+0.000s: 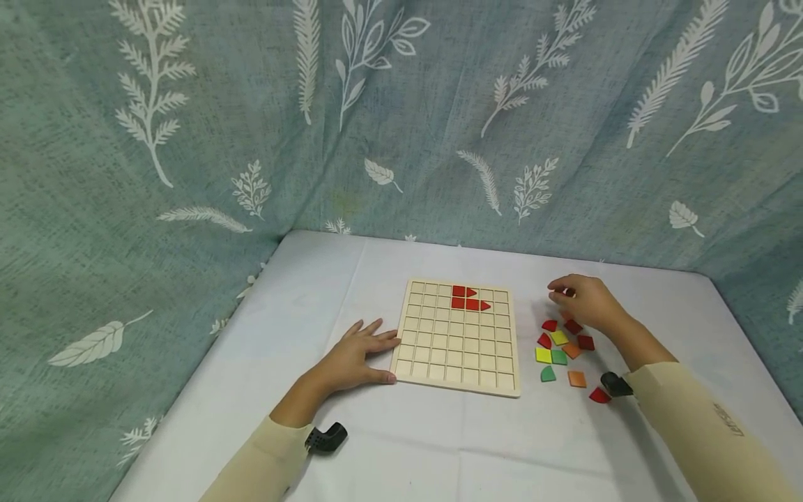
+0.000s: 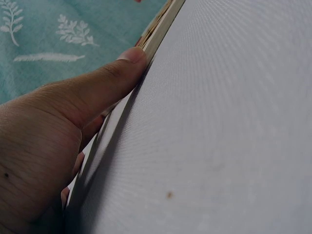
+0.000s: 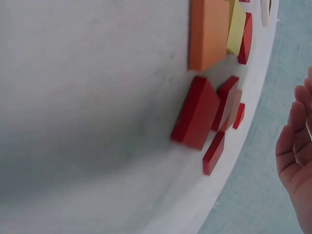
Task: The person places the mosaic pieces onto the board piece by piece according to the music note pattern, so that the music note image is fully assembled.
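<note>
A pale wooden grid board [image 1: 439,342] lies on the table, with several red squares [image 1: 459,303] and red triangles [image 1: 486,305] set in its top rows. At its left edge rests my left hand [image 1: 357,357], fingers spread and straight. The left wrist view has the thumb [image 2: 105,87] against the board's side [image 2: 163,36]. Over the far end of the loose pieces hovers my right hand [image 1: 590,301], fingers loosely bent. A dark red piece [image 1: 569,292] shows between its thumb and fingers; the right wrist view shows a red piece [image 3: 213,153] on the table, apart from the hand.
Right of the board lie loose flat pieces: a yellow square [image 1: 544,355], green square [image 1: 559,357], green quarter-round [image 1: 548,374], orange square [image 1: 577,378], and a red quarter-round [image 1: 599,395] near the right wrist. White cloth [image 1: 401,446] covers the table; a leaf-patterned curtain [image 1: 401,125] hangs behind.
</note>
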Action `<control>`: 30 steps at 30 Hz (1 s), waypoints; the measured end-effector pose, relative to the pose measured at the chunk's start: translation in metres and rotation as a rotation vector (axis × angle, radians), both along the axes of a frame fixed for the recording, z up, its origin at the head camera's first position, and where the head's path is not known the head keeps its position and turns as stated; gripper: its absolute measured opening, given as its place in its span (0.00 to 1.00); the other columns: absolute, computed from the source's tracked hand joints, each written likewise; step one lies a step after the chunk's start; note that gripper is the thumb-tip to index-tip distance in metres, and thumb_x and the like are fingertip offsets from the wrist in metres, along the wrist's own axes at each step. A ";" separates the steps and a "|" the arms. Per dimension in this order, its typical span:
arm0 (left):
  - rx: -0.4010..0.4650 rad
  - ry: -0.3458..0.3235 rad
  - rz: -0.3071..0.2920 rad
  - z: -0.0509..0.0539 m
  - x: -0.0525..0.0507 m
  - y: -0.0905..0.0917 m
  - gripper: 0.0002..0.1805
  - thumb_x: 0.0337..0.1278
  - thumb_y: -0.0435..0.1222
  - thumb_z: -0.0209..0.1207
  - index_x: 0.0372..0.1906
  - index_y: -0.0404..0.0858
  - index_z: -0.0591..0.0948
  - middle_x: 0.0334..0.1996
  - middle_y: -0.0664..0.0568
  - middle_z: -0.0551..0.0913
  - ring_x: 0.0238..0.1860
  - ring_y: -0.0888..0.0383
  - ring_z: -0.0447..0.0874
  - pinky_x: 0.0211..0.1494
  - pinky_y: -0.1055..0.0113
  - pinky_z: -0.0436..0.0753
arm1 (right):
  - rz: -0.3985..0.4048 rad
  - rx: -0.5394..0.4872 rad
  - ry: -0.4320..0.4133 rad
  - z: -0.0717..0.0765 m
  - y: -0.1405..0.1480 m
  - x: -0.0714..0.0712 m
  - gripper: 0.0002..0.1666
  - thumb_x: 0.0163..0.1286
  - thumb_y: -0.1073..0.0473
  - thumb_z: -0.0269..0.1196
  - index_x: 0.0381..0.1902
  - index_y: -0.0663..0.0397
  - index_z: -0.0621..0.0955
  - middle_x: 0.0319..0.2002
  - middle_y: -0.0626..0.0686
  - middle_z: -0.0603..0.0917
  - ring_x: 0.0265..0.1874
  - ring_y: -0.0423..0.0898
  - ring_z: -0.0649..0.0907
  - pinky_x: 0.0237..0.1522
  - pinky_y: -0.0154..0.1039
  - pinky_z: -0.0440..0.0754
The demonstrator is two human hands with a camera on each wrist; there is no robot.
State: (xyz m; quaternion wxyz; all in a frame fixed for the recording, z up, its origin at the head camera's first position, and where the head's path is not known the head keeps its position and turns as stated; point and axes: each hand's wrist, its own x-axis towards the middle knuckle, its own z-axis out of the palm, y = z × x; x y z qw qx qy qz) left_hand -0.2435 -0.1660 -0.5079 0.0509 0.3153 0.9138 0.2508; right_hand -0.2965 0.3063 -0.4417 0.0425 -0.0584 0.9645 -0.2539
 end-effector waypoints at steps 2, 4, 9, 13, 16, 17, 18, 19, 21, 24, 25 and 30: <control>-0.011 -0.003 0.002 0.000 0.000 0.000 0.48 0.39 0.71 0.61 0.67 0.49 0.75 0.68 0.65 0.66 0.75 0.55 0.47 0.76 0.53 0.36 | -0.008 -0.006 -0.002 0.001 0.004 0.006 0.18 0.71 0.56 0.62 0.55 0.59 0.81 0.43 0.58 0.80 0.35 0.52 0.78 0.29 0.38 0.82; -0.022 -0.005 0.004 0.000 0.000 0.001 0.48 0.39 0.71 0.61 0.67 0.49 0.74 0.68 0.66 0.66 0.75 0.56 0.46 0.76 0.53 0.36 | -0.023 -0.015 -0.007 0.001 0.009 0.013 0.19 0.70 0.56 0.63 0.55 0.60 0.80 0.43 0.58 0.80 0.37 0.52 0.77 0.30 0.38 0.82; -0.019 -0.012 0.004 0.000 0.000 0.000 0.48 0.39 0.70 0.62 0.67 0.49 0.75 0.68 0.66 0.66 0.75 0.55 0.46 0.76 0.52 0.37 | -0.081 -0.044 -0.004 0.001 0.019 0.030 0.22 0.69 0.54 0.64 0.57 0.60 0.79 0.44 0.59 0.80 0.40 0.54 0.77 0.33 0.41 0.82; -0.013 -0.006 -0.001 -0.002 -0.001 0.000 0.48 0.39 0.70 0.62 0.67 0.48 0.75 0.68 0.65 0.66 0.75 0.54 0.47 0.76 0.51 0.37 | -0.114 -0.048 0.019 -0.001 0.027 0.039 0.24 0.69 0.52 0.63 0.58 0.60 0.78 0.44 0.59 0.81 0.42 0.56 0.77 0.37 0.45 0.82; -0.012 -0.001 0.000 -0.003 -0.001 -0.001 0.48 0.39 0.71 0.61 0.67 0.48 0.75 0.68 0.66 0.66 0.75 0.55 0.47 0.76 0.52 0.37 | -0.137 -0.067 0.018 -0.003 0.033 0.045 0.25 0.69 0.51 0.64 0.58 0.60 0.78 0.45 0.60 0.80 0.44 0.57 0.76 0.39 0.47 0.83; -0.011 -0.002 0.000 -0.003 -0.002 -0.001 0.48 0.39 0.71 0.61 0.67 0.49 0.75 0.68 0.66 0.66 0.75 0.56 0.47 0.76 0.53 0.37 | -0.146 -0.080 0.010 -0.004 0.035 0.048 0.26 0.68 0.51 0.65 0.58 0.60 0.78 0.46 0.61 0.80 0.45 0.58 0.76 0.40 0.48 0.82; -0.008 -0.001 -0.001 -0.003 -0.002 -0.001 0.48 0.39 0.71 0.61 0.67 0.48 0.75 0.68 0.66 0.67 0.75 0.56 0.47 0.76 0.53 0.37 | -0.156 -0.091 -0.004 -0.005 0.036 0.050 0.26 0.68 0.50 0.65 0.58 0.60 0.78 0.47 0.62 0.80 0.46 0.59 0.76 0.41 0.49 0.82; -0.005 0.002 -0.004 -0.003 -0.002 -0.001 0.48 0.40 0.71 0.61 0.66 0.48 0.75 0.68 0.65 0.67 0.75 0.55 0.47 0.76 0.53 0.37 | -0.166 -0.101 -0.023 -0.006 0.038 0.053 0.27 0.67 0.50 0.65 0.58 0.60 0.78 0.48 0.63 0.79 0.47 0.60 0.75 0.41 0.50 0.82; 0.000 0.005 -0.007 -0.004 -0.003 -0.001 0.48 0.40 0.71 0.61 0.66 0.48 0.75 0.68 0.65 0.67 0.75 0.55 0.47 0.76 0.52 0.38 | -0.181 -0.117 -0.068 -0.009 0.043 0.057 0.28 0.66 0.50 0.66 0.58 0.60 0.78 0.51 0.64 0.78 0.49 0.62 0.75 0.43 0.51 0.82; 0.005 0.005 -0.008 -0.004 -0.003 -0.001 0.49 0.40 0.71 0.61 0.66 0.48 0.75 0.68 0.65 0.67 0.75 0.55 0.47 0.76 0.52 0.38 | -0.184 -0.141 -0.131 -0.014 0.049 0.063 0.30 0.65 0.53 0.67 0.61 0.60 0.76 0.55 0.66 0.76 0.52 0.63 0.74 0.45 0.53 0.82; 0.004 0.006 -0.007 -0.004 -0.003 -0.001 0.49 0.39 0.72 0.60 0.66 0.48 0.75 0.68 0.65 0.67 0.75 0.55 0.48 0.76 0.52 0.38 | -0.181 -0.150 -0.144 -0.015 0.051 0.065 0.30 0.64 0.54 0.68 0.61 0.60 0.76 0.56 0.66 0.76 0.52 0.63 0.73 0.45 0.53 0.81; 0.004 0.007 -0.008 -0.004 -0.003 0.000 0.48 0.40 0.70 0.62 0.66 0.48 0.75 0.68 0.65 0.67 0.75 0.54 0.48 0.76 0.52 0.38 | -0.154 -0.175 -0.161 -0.019 0.053 0.069 0.32 0.61 0.56 0.71 0.62 0.59 0.76 0.57 0.66 0.76 0.53 0.64 0.74 0.49 0.56 0.80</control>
